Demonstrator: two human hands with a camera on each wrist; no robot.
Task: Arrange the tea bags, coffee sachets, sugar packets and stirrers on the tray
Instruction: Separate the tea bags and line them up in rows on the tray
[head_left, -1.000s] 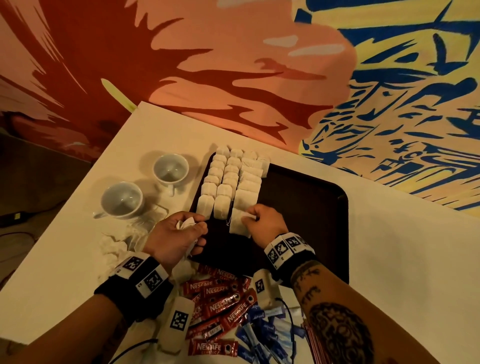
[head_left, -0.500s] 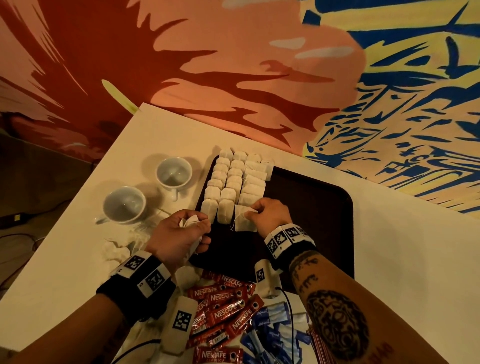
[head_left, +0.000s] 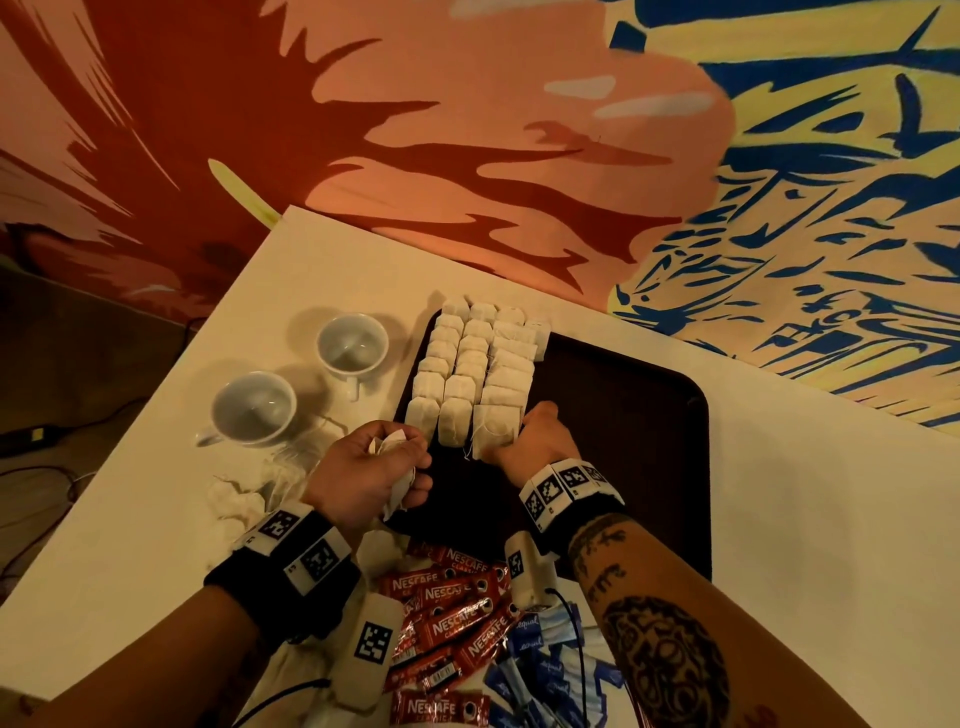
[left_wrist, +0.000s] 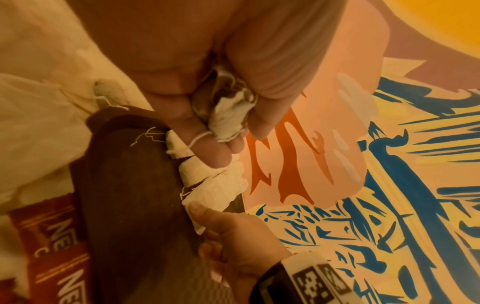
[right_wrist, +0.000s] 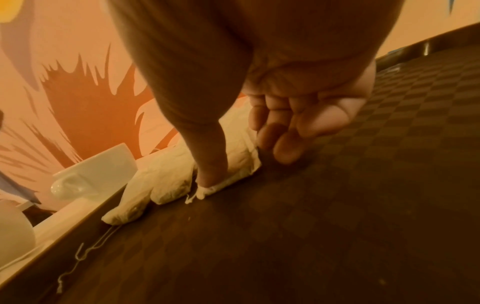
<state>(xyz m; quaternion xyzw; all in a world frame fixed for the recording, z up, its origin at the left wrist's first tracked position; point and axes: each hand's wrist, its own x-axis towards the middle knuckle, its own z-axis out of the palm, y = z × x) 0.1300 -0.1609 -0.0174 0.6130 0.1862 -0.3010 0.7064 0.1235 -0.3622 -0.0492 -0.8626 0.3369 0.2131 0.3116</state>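
A dark brown tray (head_left: 623, 441) lies on the white table, with white tea bags (head_left: 472, 364) in three columns on its left part. My right hand (head_left: 540, 441) is at the near end of the third column. Its thumb (right_wrist: 207, 174) presses down the near corner of the last tea bag (head_left: 493, 434), and its curled fingers (right_wrist: 280, 148) sit against that bag's right edge. Over the tray's near-left corner, my left hand (head_left: 384, 462) grips a crumpled bunch of tea bags (left_wrist: 228, 115) in its fist, strings hanging out.
Two empty white cups (head_left: 353, 345) (head_left: 254, 410) stand left of the tray. Loose tea bags (head_left: 249, 493) lie on the table by my left wrist. Red coffee sachets (head_left: 447, 603) and blue sugar packets (head_left: 540, 665) are heaped at the near edge. A painted wall rises behind.
My right hand has carried its tea bag forward and set it flat against the end of the third column. The left hand has kept its bunch and hardly moved.
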